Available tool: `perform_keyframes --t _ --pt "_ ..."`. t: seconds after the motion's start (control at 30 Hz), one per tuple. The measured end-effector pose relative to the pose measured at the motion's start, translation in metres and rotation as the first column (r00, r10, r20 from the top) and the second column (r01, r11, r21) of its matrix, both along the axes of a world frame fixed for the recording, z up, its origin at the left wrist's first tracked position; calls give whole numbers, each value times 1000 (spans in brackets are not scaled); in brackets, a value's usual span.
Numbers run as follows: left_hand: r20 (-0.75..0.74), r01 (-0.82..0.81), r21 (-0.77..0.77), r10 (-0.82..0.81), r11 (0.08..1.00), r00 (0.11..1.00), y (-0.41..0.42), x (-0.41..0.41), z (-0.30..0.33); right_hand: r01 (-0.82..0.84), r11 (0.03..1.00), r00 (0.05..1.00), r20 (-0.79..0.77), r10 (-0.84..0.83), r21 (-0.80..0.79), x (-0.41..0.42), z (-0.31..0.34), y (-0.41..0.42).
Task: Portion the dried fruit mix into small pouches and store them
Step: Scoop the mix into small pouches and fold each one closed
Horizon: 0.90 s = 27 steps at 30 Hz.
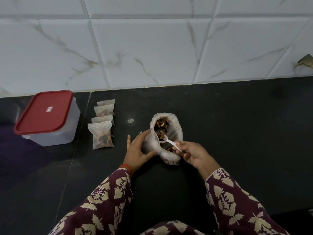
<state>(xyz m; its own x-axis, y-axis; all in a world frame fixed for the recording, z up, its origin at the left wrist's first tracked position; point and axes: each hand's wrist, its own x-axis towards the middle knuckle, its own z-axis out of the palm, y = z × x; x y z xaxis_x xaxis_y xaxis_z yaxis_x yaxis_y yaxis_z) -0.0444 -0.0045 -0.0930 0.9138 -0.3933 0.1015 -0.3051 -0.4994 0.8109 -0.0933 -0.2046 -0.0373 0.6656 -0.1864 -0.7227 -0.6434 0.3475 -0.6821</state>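
A large clear plastic bag (176, 129) of dried fruit mix stands open on the black counter. My left hand (138, 150) holds a small clear pouch (153, 143) open against the bag's near side. My right hand (193, 154) grips a white plastic spoon (170, 142), whose bowl sits at the pouch's mouth with fruit on it. Another small filled pouch (169, 157) lies under my hands in front of the bag. Several filled pouches (102, 131) lie in an overlapping row to the left.
A clear storage box with a shut red lid (45, 112) stands at the left by the tiled wall (152, 48). The black counter (237, 124) stretches to the right. A brownish object (305, 61) shows at the right edge on the wall.
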Motion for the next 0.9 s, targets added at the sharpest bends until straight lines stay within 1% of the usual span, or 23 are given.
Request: perform_keyframes --t 0.13,0.27,0.37,0.43,0.53,0.63,0.67,0.7,0.73,0.8,0.83,0.9 --pt "-70 -4 -50 0 999 998 0 -2 7 23 1000 999 34 -23 -9 -5 4 -4" --pt "-140 14 -116 -30 993 990 1 -3 17 39 998 996 88 -34 -58 -9 12 -8" --pt "-198 -11 -137 -16 991 980 -1 -6 24 50 995 990 133 -38 -90 -13 23 -9" --pt "-201 -23 -156 -9 987 979 -2 -8 25 53 993 984 177 -34 -102 -14 32 -8" --pt "-200 -12 -224 -33 975 979 -2 -5 21 5 987 968 250 36 -160 -17 45 -3" --pt "-226 -30 -306 -42 952 973 -5 -4 21 -71 950 931 321 172 -303 -19 53 6" --pt "-225 -36 -320 -39 947 974 -6 -5 21 -83 920 912 342 225 -384 -19 53 9" --pt "-221 -40 -327 -35 944 975 -7 -5 21 -85 867 891 353 287 -490 -19 52 11" --pt "-214 -43 -329 -30 943 976 -7 -5 22 -78 783 864 349 361 -618 -18 50 14" --pt "-201 -44 -338 -26 940 979 -7 -5 22 -19 550 787 327 523 -835 -19 43 20" --pt "-197 -43 -343 -27 938 980 -7 -5 23 48 445 735 333 591 -894 -19 39 23" --pt "-196 -46 -351 -25 935 980 -7 -5 24 220 275 610 352 710 -936 -19 28 27"
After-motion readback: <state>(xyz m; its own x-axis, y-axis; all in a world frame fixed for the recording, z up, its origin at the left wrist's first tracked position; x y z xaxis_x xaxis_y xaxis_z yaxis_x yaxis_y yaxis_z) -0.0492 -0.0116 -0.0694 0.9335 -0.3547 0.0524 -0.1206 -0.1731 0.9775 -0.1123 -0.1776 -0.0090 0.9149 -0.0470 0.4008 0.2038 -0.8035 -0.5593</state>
